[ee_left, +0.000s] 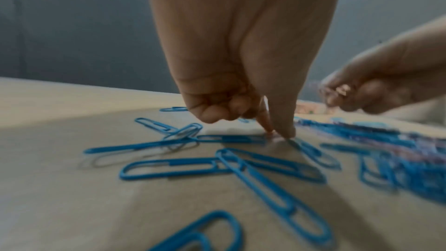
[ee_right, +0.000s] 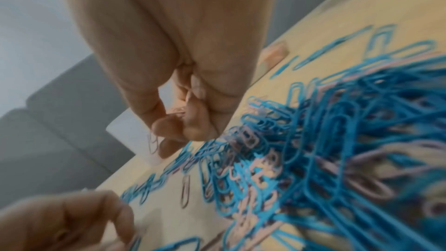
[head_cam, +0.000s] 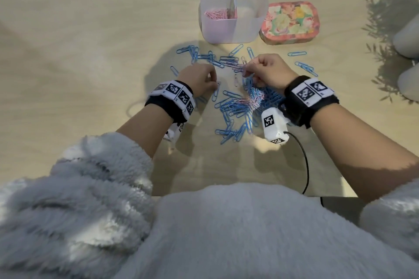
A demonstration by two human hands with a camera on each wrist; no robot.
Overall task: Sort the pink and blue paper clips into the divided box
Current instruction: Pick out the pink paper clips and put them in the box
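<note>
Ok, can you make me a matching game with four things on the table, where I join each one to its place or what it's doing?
Things:
1. right hand
2. left hand
3. divided box
4. flowery tin

Places or states:
A. holds pink clips in its left part
B. to the right of the box
C. pinching pink paper clips
D. fingertips pressing down among blue paper clips

Pairs: 1-C, 2-D, 3-A, 4-B

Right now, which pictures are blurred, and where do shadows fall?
Head view: sharp; leafy shadows on the pale wooden table. Left wrist view: near blue wire paper clips soft. Right wrist view: the mixed blue and pink clip pile smeared by motion.
</note>
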